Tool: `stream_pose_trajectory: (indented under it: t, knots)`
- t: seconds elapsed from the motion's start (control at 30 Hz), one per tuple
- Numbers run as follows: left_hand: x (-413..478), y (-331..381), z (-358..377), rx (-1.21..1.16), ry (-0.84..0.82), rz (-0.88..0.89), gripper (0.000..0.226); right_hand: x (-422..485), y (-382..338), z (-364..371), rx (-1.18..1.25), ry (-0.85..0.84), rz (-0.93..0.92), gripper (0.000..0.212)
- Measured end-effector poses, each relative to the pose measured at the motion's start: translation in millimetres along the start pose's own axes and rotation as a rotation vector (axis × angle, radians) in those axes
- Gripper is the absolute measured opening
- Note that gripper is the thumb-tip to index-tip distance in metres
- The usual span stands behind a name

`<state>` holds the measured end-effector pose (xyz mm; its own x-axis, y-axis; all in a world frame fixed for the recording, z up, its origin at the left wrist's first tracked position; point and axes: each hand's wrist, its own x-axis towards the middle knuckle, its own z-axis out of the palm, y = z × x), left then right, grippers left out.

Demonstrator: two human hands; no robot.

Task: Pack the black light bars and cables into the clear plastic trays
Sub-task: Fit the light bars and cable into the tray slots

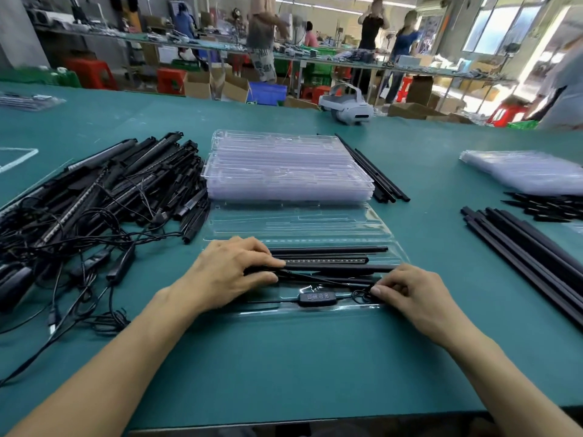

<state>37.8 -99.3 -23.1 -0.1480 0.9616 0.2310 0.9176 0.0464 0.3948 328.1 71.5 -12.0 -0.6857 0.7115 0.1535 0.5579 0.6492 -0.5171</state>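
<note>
An open clear plastic tray [303,222] lies flat on the green table in front of me. Its near half holds several black light bars [331,258] lying side by side. A black inline controller [318,298] with its thin cable [362,294] rests in the nearest slot. My left hand [233,272] lies flat on the left ends of the bars, fingers pressing down. My right hand [410,294] pinches a coiled bit of the cable at the tray's right end.
A tangled heap of black light bars and cables [104,203] fills the left. A stack of clear trays [284,165] sits behind the open tray. Loose black bars [520,247] and more trays [523,171] lie right. A white headset [347,105] rests at the far edge.
</note>
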Motion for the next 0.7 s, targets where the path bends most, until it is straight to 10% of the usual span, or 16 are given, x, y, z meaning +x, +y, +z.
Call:
stream_pose_trajectory:
  t: [0.7]
  knots:
    - [-1,7,15,0.076,0.091,-0.161,0.041,5,-11,-6,-0.1,-0.11,0.086,0.02]
